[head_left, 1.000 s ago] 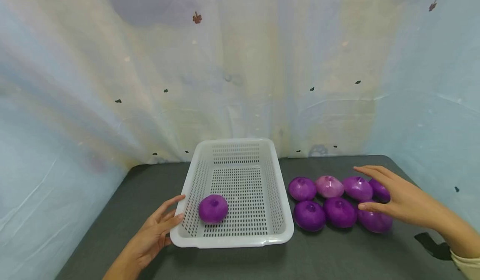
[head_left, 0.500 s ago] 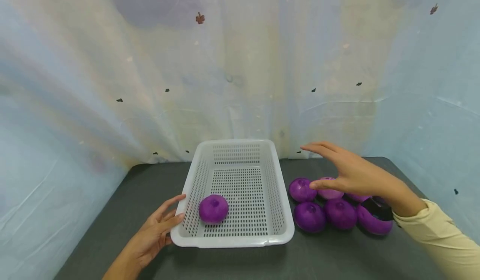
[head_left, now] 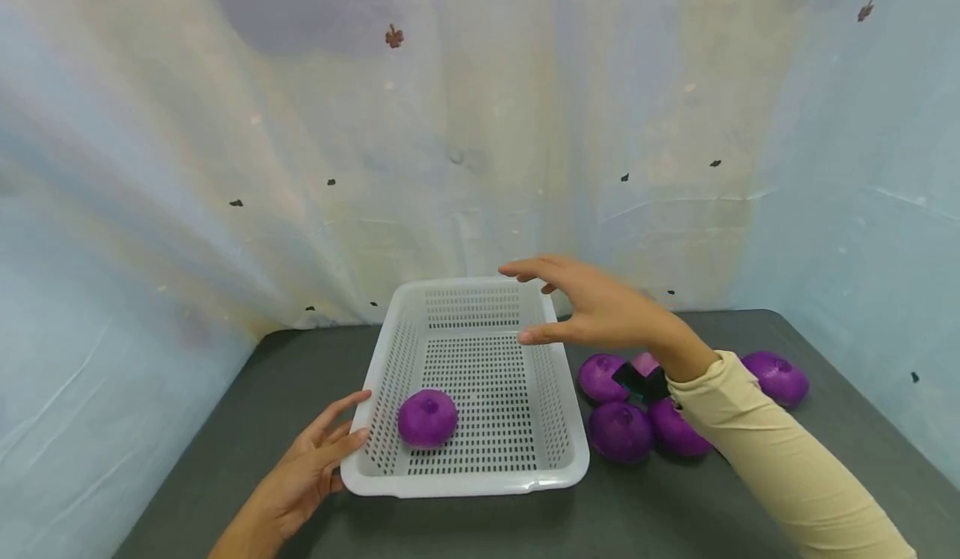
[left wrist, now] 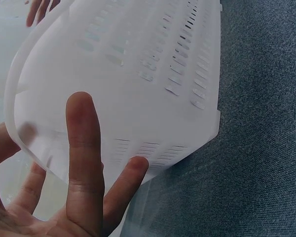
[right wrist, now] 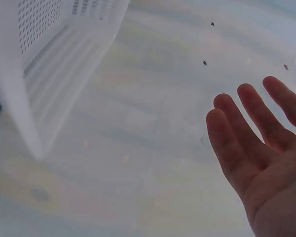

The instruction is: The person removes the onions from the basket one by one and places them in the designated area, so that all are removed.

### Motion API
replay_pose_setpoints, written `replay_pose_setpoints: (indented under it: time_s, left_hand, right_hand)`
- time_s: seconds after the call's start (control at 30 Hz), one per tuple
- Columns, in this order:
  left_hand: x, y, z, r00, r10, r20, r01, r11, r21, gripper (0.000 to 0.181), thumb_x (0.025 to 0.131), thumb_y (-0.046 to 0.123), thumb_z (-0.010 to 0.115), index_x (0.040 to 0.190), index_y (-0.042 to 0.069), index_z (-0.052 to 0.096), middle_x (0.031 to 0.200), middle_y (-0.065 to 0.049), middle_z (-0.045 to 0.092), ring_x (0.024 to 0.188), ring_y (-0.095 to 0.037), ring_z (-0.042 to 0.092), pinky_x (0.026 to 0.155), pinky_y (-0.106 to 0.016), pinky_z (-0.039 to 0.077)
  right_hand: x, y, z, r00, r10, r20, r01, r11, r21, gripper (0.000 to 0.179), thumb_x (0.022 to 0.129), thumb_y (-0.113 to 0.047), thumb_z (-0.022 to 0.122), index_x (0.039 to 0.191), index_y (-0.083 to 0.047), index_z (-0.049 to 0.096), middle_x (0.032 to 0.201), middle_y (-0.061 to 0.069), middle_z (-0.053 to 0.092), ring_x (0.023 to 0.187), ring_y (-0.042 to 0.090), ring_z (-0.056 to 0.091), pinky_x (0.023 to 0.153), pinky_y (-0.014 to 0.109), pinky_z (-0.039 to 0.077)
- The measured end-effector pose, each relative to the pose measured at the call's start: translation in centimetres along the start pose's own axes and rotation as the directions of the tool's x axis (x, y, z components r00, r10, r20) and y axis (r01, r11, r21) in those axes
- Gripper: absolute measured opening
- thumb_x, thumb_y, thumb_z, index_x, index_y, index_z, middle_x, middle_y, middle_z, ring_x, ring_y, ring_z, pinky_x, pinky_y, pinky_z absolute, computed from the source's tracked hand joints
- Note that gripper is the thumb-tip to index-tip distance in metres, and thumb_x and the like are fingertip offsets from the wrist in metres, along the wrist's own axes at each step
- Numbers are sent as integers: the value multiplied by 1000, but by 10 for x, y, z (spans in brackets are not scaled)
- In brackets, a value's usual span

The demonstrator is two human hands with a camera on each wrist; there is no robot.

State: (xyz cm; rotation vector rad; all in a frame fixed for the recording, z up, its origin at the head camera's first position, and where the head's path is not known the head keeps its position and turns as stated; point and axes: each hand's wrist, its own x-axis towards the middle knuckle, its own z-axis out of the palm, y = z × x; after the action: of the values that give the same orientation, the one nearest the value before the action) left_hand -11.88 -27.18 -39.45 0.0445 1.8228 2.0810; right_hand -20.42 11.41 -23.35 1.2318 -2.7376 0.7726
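Observation:
In the head view, a white perforated plastic basket (head_left: pixel 465 484) stands mid-table with one red onion (head_left: pixel 427 419) in its near left part. My left hand (head_left: pixel 303 467) holds the basket's left rim near the front corner. The left wrist view shows its spread fingers (left wrist: pixel 84 148) at the outer wall, with one fingertip seen through the plastic. Over the basket's far right corner hovers my right hand (head_left: pixel 600 305), fingers apart, nothing in them. The right wrist view shows its palm and fingers bare beside the basket (right wrist: pixel 64 89).
Right of the basket, several peeled, shiny red onions (head_left: pixel 621 432) lie grouped on the dark grey table (head_left: pixel 450 534). My right forearm and cream sleeve (head_left: pixel 780 451) cover part of them. A patterned pale curtain (head_left: pixel 480 126) hangs behind and at both sides.
My right hand has moved left from above the onions to over the basket's far right corner, uncovering the rightmost onion. The left hand, the basket and the onion inside have stayed put.

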Motion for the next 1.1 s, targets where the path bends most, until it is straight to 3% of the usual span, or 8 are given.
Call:
replay_pose_setpoints:
  time_s: [0.27,0.5,0.77,1.1]
  left_hand:
    - [-3,1,-5,1000,-24,-17,24,1000,-8,60,104,23,55,154,33,25,131,13,60,112,-18,67,83,-37,59]
    - [-5,2,-5,998,-30,-49,30,1000,8,61,103,25,56,155,33,25,132,12,58,113,-19,66,84,-39,59]
    - [-3,3,-4,997,-46,-62,46,999,9,64,102,27,57,156,32,23,134,12,57,113,-18,66,86,-40,58]
    - [-3,2,-4,998,-32,-45,32,999,-16,62,103,23,57,155,32,25,130,12,60,113,-18,66,84,-39,59]
  right_hand:
    - [49,-8,45,990,-101,99,86,985,147,82,85,-46,76,154,-26,35,152,-9,45,136,17,48,107,41,46]
    - [78,-13,90,964,-141,225,106,982,159,83,82,-47,79,152,-25,41,152,-9,47,133,12,50,107,33,45]
    - [92,-2,123,941,-109,321,72,990,125,76,79,-48,81,146,-28,50,143,-9,55,131,15,52,107,36,46]
    - [89,7,136,923,-105,371,114,993,-4,69,79,-46,82,141,-29,56,143,-8,55,133,11,50,112,36,42]
